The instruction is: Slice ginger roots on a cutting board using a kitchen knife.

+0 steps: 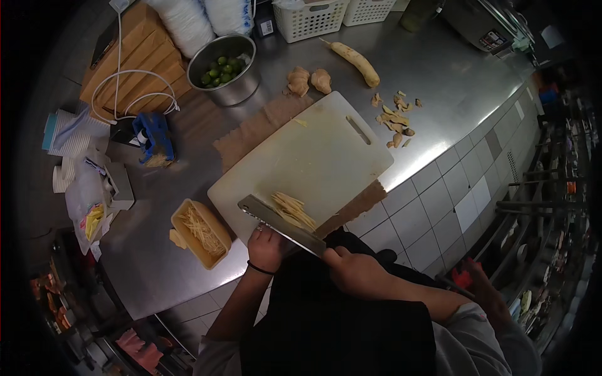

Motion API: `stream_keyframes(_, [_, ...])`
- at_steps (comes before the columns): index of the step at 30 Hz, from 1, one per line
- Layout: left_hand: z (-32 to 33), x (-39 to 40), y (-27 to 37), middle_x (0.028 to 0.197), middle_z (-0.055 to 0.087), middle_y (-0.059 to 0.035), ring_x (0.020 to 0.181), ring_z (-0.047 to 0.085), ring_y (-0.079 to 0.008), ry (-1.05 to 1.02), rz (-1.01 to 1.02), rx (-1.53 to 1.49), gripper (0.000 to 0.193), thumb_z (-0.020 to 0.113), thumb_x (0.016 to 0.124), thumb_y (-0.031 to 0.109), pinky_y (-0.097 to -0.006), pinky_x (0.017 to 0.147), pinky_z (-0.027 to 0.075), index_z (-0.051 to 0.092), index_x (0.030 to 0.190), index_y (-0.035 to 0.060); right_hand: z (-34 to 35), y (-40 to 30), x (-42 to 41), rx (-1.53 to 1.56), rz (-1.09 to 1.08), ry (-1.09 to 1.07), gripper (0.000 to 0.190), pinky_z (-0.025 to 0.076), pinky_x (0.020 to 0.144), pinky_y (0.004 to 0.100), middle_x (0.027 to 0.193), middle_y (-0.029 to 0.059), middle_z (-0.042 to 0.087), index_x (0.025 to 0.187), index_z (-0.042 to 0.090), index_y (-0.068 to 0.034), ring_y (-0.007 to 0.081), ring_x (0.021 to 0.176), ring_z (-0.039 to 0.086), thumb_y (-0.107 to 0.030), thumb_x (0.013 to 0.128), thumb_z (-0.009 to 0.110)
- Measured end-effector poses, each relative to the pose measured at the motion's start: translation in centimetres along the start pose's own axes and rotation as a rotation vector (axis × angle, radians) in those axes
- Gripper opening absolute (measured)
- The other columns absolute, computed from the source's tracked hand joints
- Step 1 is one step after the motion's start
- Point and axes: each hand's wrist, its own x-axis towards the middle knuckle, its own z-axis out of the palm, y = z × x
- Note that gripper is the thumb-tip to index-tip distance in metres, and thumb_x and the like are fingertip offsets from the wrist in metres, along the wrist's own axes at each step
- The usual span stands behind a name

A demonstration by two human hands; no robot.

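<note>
My right hand (350,270) grips the handle of a cleaver (282,223), its blade tilted over the near edge of a white plastic cutting board (305,155). Beyond the blade, a bundle of pale yellow strips (294,210) lies on the board. My left hand (265,246), with a black band at the wrist, is curled below the blade near the board's edge; what its fingers touch is hidden. To the left stands a yellow plastic container (203,235) with fine shreds inside, and a pale yellow piece (178,238) sits beside it.
Behind the board are ginger roots (298,81), a steel pot (230,94) of green limes and a pale long root (355,61). Peelings (397,120) lie right of it. A blue plastic tool (155,138) is at left. Another person's arm (491,291) shows at lower right.
</note>
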Motion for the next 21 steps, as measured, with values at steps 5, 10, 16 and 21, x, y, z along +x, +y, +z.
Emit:
stream_keyframes(5, [-0.2,0.0,0.0,0.091,0.06,-0.0121,0.084,0.058,-0.0288,-0.022,0.021,0.011,0.022,0.065,0.066,0.011,-0.0372,0.072,0.048,0.063,0.087,0.0058,0.0,0.0,0.6,0.053,0.086,-0.082,0.027,0.049,0.057,0.0445,0.091,0.0213,0.053,0.106,0.038,-0.005,0.0388,0.07,0.059,-0.007,0.082,0.049])
stream_keyframes(10, [-0.1,0.1,0.0,0.092,0.06,-0.0119,0.085,0.058,-0.0282,-0.01,0.009,0.0,0.023,0.065,0.066,0.009,-0.037,0.073,0.048,0.062,0.088,0.0058,-0.4,-0.6,0.8,0.067,0.058,-0.065,0.027,0.049,0.058,0.0451,0.092,0.0219,0.054,0.106,0.038,-0.005,0.0389,0.07,0.059,-0.007,0.082,0.049])
stream_keyframes(16, [-0.4,0.5,0.3,0.092,0.06,-0.0123,0.087,0.058,-0.0287,0.018,-0.005,-0.025,0.024,0.066,0.066,0.009,-0.038,0.074,0.049,0.061,0.089,0.0049,0.2,0.2,0.4,0.076,0.077,-0.057,0.024,0.048,0.057,0.0448,0.091,0.0222,0.053,0.104,0.037,-0.004,0.0384,0.068,0.058,-0.007,0.083,0.048])
stream_keyframes(21, [-0.5,0.7,0.2,0.091,0.06,-0.0123,0.087,0.058,-0.0295,0.025,0.046,0.0,0.024,0.066,0.066,0.009,-0.0387,0.074,0.049,0.061,0.089,0.0046,0.0,-0.2,0.8,0.084,0.022,-0.007,0.024,0.048,0.056,0.0445,0.09,0.0221,0.054,0.103,0.038,-0.004,0.0382,0.067,0.058,-0.008,0.083,0.049])
